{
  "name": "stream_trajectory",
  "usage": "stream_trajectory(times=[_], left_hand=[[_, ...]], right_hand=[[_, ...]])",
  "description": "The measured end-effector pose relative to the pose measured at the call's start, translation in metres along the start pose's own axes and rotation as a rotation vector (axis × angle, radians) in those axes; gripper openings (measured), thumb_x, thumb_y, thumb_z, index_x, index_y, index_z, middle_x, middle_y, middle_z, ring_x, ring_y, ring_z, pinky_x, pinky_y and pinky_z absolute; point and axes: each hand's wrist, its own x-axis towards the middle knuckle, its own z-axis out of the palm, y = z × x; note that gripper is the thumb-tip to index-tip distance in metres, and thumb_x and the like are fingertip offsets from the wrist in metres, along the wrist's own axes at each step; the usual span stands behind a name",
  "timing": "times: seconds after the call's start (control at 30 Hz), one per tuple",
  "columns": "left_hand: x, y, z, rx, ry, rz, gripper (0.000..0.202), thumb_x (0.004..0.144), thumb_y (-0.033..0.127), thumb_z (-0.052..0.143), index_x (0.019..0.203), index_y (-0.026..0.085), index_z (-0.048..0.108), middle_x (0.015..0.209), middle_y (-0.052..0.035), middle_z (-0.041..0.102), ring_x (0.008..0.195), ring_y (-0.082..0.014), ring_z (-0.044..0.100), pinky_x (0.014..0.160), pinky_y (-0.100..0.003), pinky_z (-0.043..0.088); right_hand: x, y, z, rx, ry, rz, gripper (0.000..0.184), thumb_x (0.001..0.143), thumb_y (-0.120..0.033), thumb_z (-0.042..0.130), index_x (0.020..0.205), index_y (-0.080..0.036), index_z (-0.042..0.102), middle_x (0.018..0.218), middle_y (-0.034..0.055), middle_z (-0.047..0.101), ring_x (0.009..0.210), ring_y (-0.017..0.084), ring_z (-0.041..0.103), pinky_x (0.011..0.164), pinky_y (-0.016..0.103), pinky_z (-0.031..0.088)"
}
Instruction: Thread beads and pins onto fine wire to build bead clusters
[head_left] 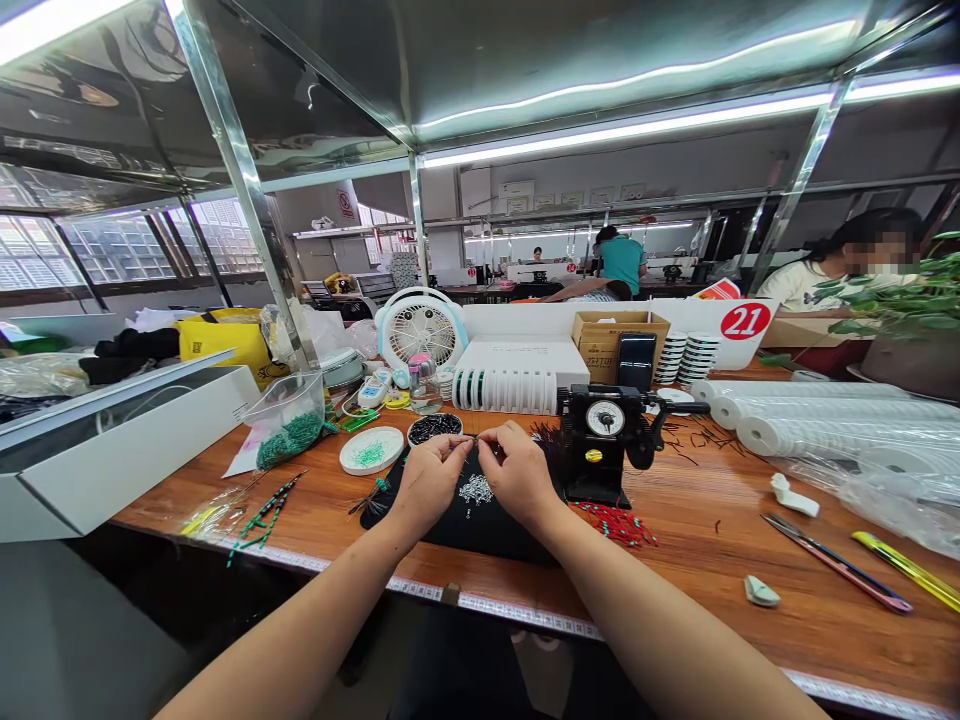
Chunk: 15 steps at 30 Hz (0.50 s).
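Note:
My left hand (431,482) and my right hand (519,468) meet over a black mat (480,532), thumbs and fingertips pinched together. Between the fingertips is a tiny dark piece, too small to name. Just below them lies a loose pile of small silvery pieces (476,489) on the mat. Behind my hands stands a round dish of black beads (435,428). To its left, a white dish (391,458) holds small green beads (369,455). A bundle of thin dark strands with green ends (373,494) rests by the mat's left edge.
Right of the mat stands a black crank machine with a dial (602,420), red beaded strands (619,524) before it. Tweezers (836,562) and a yellow cutter (907,570) lie farther right. A fan (422,335) stands behind; a white box (127,450) is left. Co-workers sit beyond.

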Motion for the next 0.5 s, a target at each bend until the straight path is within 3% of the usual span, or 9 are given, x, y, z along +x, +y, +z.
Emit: stream_trajectory(times=[0.1, 0.3, 0.5], left_hand=[[-0.0001, 0.0010, -0.0010, 0.015, -0.006, 0.001, 0.029, 0.078, 0.035, 0.051, 0.091, 0.018, 0.069, 0.089, -0.0050, 0.072, 0.086, -0.0222, 0.063, 0.079, -0.034, 0.046], [-0.0001, 0.0043, 0.0002, 0.042, 0.001, 0.029, 0.026, 0.077, 0.034, 0.052, 0.088, 0.020, 0.071, 0.090, -0.0037, 0.072, 0.088, -0.0221, 0.063, 0.080, -0.033, 0.046], [0.0015, 0.0023, 0.0006, 0.068, 0.008, 0.039, 0.026, 0.078, 0.035, 0.052, 0.087, 0.020, 0.071, 0.089, -0.0041, 0.072, 0.086, -0.0221, 0.063, 0.080, -0.033, 0.046]], right_hand=[[0.0011, 0.0035, 0.0023, 0.139, -0.008, 0.033, 0.011, 0.081, -0.018, 0.051, 0.080, -0.019, 0.062, 0.076, 0.0027, 0.060, 0.068, 0.015, 0.056, 0.063, 0.025, 0.043], [0.0010, 0.0000, 0.0012, 0.089, 0.082, 0.094, 0.008, 0.079, -0.018, 0.050, 0.075, -0.018, 0.056, 0.076, 0.0040, 0.058, 0.070, 0.018, 0.053, 0.064, 0.029, 0.041], [0.0030, -0.0016, 0.0010, 0.139, 0.064, 0.117, 0.010, 0.083, -0.022, 0.046, 0.077, -0.018, 0.054, 0.073, 0.0031, 0.058, 0.066, 0.017, 0.054, 0.061, 0.027, 0.043]])
